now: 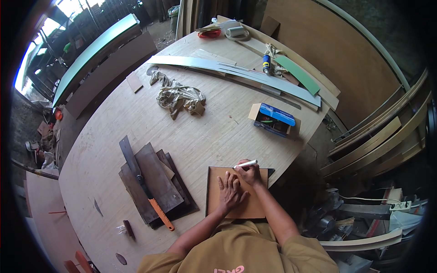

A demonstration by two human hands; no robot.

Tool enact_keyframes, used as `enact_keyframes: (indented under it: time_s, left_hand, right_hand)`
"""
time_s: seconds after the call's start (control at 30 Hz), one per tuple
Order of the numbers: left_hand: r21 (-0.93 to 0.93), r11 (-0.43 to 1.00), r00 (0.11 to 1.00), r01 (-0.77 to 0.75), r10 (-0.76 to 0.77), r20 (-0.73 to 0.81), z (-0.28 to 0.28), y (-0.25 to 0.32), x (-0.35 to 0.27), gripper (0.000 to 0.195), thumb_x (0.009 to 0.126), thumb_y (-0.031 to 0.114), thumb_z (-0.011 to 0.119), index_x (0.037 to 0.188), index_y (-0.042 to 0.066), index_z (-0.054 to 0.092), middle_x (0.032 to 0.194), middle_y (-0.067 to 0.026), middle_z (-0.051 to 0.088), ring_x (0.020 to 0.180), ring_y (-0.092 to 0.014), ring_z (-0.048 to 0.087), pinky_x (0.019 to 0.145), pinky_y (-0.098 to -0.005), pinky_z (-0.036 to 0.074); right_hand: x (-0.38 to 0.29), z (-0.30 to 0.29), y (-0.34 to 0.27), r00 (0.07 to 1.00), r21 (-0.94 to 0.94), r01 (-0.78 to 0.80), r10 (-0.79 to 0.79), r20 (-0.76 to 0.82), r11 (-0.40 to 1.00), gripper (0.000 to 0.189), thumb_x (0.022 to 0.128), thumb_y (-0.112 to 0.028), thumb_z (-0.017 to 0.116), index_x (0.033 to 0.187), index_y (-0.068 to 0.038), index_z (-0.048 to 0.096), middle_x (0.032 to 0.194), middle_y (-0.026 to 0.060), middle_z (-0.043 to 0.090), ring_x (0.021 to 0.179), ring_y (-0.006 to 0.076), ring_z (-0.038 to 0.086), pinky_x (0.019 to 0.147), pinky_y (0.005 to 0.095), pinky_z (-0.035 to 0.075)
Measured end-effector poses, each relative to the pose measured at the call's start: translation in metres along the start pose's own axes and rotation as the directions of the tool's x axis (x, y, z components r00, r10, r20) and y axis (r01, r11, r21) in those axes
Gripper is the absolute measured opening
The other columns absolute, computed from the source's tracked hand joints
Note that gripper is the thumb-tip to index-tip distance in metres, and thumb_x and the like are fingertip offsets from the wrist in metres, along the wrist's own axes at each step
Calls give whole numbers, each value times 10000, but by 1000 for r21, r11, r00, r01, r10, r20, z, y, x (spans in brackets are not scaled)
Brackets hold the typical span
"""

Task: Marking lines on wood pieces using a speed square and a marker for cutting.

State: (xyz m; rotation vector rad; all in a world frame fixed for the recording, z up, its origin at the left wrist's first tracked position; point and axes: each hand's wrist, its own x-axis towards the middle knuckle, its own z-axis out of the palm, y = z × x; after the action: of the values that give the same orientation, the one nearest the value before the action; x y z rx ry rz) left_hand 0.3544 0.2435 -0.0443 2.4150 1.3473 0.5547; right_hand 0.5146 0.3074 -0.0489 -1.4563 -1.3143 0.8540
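Near the table's front edge lies a flat brown board (pixel 213 198) with a dark border showing along its left and top edges. My left hand (pixel 231 192) presses on its face with the fingers spread, holding nothing. A white marker pen (pixel 248 163) is gripped in my right hand (pixel 249 174), its tip at the board's top edge. A dark corner piece (pixel 271 171) sticks out at the board's upper right. To the left, a handsaw with an orange handle (pixel 161 214) rests on a stack of dark sheets (pixel 157 177).
Farther along the wooden table (pixel 112 119) are a crumpled cloth (pixel 181 97), an open blue box (pixel 275 117), a spray can (pixel 266 64), a long pale strip (pixel 205 64) and a green strip (pixel 298 73). Curved wooden strips (pixel 372 143) lean at the right.
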Motion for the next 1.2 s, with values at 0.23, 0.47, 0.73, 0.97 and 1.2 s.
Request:
enact_keyframes:
  time_s: [0.23,0.47,0.73,0.97,1.2]
  left_hand:
    - [-5,1000,1000,3,-3,3,-4,2,0,767,900,575,648,1360,-4,443,1505,-210,366,1509,-451,212,1184,-715,62]
    - [-3,1000,1000,0,0,0,-2,1,0,767,912,580,629,1361,-16,451,1503,-217,374,1507,-459,214,1183,-717,59]
    - [-11,1000,1000,2,-2,4,-2,1,0,782,910,580,633,1374,-17,434,1512,-219,361,1509,-456,211,1181,-721,58]
    - [-2,1000,1000,-11,11,6,-3,3,2,775,911,577,634,1370,-12,425,1504,-219,362,1506,-458,216,1181,-720,58]
    - [-3,1000,1000,-8,8,-1,-5,2,1,769,909,573,640,1363,-7,421,1504,-221,361,1502,-463,220,1177,-724,65]
  right_hand:
    - [-2,-1,-1,1000,25,-27,26,8,999,204,859,-222,788,885,-30,724,774,100,732,709,188,722,666,341,578]
    - [-1,-1,0,1000,27,-16,16,-2,999,205,863,-229,780,885,-33,723,778,104,732,715,194,726,668,343,577]
    - [0,-1,-4,1000,8,-6,6,6,1000,210,859,-230,783,882,-30,722,769,104,730,709,201,727,668,344,578]
    - [-2,0,12,1000,59,0,2,-25,998,145,895,-150,759,890,-20,697,726,35,690,626,98,661,581,276,544]
    - [-2,1,10,996,100,-90,92,-12,991,199,870,-206,780,906,-21,717,742,81,729,676,145,708,630,320,573]
